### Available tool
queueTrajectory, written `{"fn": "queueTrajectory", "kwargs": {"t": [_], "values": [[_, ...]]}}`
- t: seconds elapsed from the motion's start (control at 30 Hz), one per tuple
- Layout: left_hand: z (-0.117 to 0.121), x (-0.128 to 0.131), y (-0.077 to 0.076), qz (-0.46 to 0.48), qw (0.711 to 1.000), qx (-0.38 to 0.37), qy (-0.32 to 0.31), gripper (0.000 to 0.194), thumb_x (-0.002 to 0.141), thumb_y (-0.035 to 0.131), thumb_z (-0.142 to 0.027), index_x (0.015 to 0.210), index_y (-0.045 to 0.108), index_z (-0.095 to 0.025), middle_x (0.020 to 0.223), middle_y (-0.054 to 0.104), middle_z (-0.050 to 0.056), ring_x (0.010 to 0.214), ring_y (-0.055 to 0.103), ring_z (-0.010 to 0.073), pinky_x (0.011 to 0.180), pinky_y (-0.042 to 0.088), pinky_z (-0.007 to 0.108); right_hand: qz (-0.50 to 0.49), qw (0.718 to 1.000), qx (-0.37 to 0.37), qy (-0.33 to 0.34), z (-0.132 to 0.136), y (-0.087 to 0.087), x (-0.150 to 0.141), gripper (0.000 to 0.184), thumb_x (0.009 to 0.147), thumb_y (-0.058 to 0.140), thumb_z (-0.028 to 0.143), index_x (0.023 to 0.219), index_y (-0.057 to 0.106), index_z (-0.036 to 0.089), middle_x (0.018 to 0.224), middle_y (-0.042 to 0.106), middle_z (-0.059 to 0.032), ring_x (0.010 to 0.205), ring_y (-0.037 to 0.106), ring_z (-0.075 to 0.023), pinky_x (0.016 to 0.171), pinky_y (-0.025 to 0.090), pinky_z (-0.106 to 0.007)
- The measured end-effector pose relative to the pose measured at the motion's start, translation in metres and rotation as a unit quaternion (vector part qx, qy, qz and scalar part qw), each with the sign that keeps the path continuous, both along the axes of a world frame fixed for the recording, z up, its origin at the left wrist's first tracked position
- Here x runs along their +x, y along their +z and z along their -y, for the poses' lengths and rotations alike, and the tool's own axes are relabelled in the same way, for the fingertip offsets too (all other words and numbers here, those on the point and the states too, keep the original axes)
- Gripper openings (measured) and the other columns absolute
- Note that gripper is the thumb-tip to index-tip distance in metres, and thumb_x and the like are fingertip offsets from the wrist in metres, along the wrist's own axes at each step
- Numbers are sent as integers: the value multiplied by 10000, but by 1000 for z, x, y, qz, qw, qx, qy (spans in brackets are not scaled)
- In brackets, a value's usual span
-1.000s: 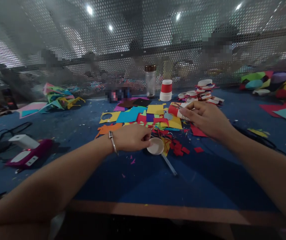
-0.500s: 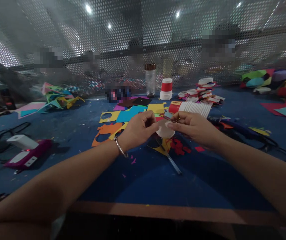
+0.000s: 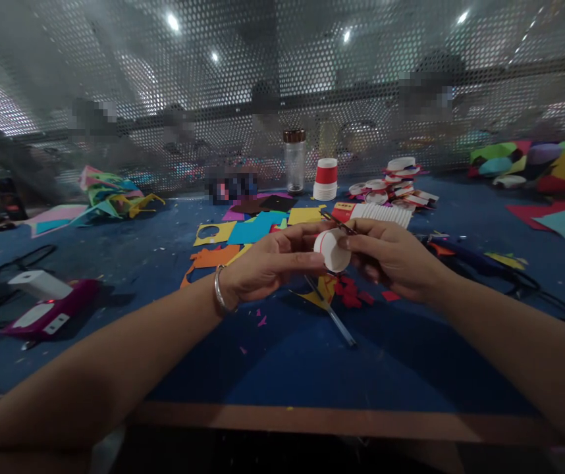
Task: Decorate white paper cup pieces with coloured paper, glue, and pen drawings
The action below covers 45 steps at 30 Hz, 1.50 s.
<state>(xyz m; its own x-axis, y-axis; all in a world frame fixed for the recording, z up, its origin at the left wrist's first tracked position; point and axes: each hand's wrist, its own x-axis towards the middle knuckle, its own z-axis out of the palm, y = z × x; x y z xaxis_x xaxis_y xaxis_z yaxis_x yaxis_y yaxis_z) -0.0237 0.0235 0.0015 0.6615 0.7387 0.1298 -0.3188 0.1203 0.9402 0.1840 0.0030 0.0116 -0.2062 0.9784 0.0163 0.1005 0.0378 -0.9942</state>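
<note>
A white round paper cup base (image 3: 336,251) with a thin red line on its rim is held between my two hands above the table. My left hand (image 3: 278,260), wearing a silver bangle, is closed on its left edge with thumb and fingers. My right hand (image 3: 384,253) pinches its right side, the thumb lying on the white face. A thin dark object (image 3: 338,223) sticks out above the right fingers; its kind is hard to make out. Below the hands lie a clear pen (image 3: 338,321), yellow paper (image 3: 319,295) and red paper scraps (image 3: 352,293).
Cut coloured sheets (image 3: 250,228) lie beyond my left hand. A lying cup stack (image 3: 381,215), an upright cup stack (image 3: 326,179) and a clear bottle (image 3: 294,161) are behind. A purple power strip (image 3: 78,304) is at left, dark cables (image 3: 514,284) at right.
The cup base has turned so its red-lined rim shows. My left fingers have stretched out from a curl and hold its left edge. The view has shifted slightly.
</note>
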Motion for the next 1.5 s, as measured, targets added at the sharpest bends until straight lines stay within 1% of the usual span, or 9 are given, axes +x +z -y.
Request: {"fn": "queueTrajectory", "kwargs": {"t": [0.17, 0.3, 0.37, 0.57, 0.7, 0.83, 1.13, 1.33, 1.5], "values": [[3, 4, -4, 9, 999, 24, 21, 384, 733, 905, -156, 1083, 752, -193, 1173, 728, 68, 1012, 664, 160, 933, 523, 295, -18, 1000, 0, -1, 2, 0, -4, 263, 747, 790, 377, 811, 628, 181, 567, 561, 64, 396, 359, -40, 363, 219, -223], [8, 7, -9, 13, 999, -12, 38, 314, 789, 887, -242, 1016, 682, -175, 1051, 702, 29, 941, 672, 146, 905, 557, 328, -58, 998, -22, 1, 4, 1, -8, 376, 650, 886, 402, 783, 609, 185, 706, 637, 27, 565, 542, -76, 460, 364, -214], [9, 8, -10, 17, 999, -26, 44, 299, 805, 876, -249, 981, 646, -172, 1012, 700, 12, 913, 681, 135, 910, 560, 331, -62, 998, -23, -1, 4, 1, -9, 409, 638, 904, 423, 799, 614, 184, 749, 652, 17, 620, 568, -88, 494, 380, -218], [7, 9, -8, 35, 995, -50, 83, 316, 822, 854, -227, 1026, 617, -186, 954, 725, 6, 886, 691, 138, 802, 565, 288, 31, 997, 71, -31, 6, -1, -6, 460, 757, 804, 624, 855, 641, 205, 538, 399, 108, 462, 269, -67, 435, 191, -262], [4, 9, -7, 50, 990, -61, 120, 365, 824, 819, -145, 1151, 664, -192, 969, 741, -2, 882, 697, 117, 845, 557, 274, 73, 989, 125, -32, 9, -1, -5, 520, 813, 706, 723, 820, 644, 206, 560, 380, 86, 499, 280, -80, 451, 185, -268], [3, 8, -5, 54, 987, -85, 129, 294, 859, 735, -116, 1141, 712, -192, 963, 748, -1, 866, 695, 104, 890, 545, 267, 98, 986, 133, -11, 12, 0, -4, 602, 779, 669, 814, 801, 639, 213, 570, 365, 78, 503, 276, -85, 447, 200, -263], [2, 8, -3, 52, 986, -71, 141, 53, 873, 694, -130, 888, 741, -149, 903, 741, 9, 850, 683, 92, 913, 534, 232, 175, 974, 142, 8, 14, 3, -1, 596, 810, 632, 812, 811, 620, 217, 526, 402, 72, 473, 294, -88, 434, 186, -262], [5, 8, -5, 59, 988, -57, 130, 93, 821, 750, -111, 903, 753, -156, 868, 729, -9, 781, 655, 67, 822, 521, 193, 170, 970, 169, 41, 17, 7, -4, 442, 884, 652, 662, 784, 609, 233, 520, 381, 83, 458, 284, -90, 444, 212, -270], [6, 7, -8, 46, 990, -50, 126, 175, 786, 809, -145, 950, 755, -173, 926, 746, 4, 866, 673, 101, 929, 506, 245, 185, 967, 171, 42, 19, 9, -3, 411, 904, 646, 625, 761, 589, 243, 497, 379, 87, 426, 326, -89, 435, 229, -270]]}}
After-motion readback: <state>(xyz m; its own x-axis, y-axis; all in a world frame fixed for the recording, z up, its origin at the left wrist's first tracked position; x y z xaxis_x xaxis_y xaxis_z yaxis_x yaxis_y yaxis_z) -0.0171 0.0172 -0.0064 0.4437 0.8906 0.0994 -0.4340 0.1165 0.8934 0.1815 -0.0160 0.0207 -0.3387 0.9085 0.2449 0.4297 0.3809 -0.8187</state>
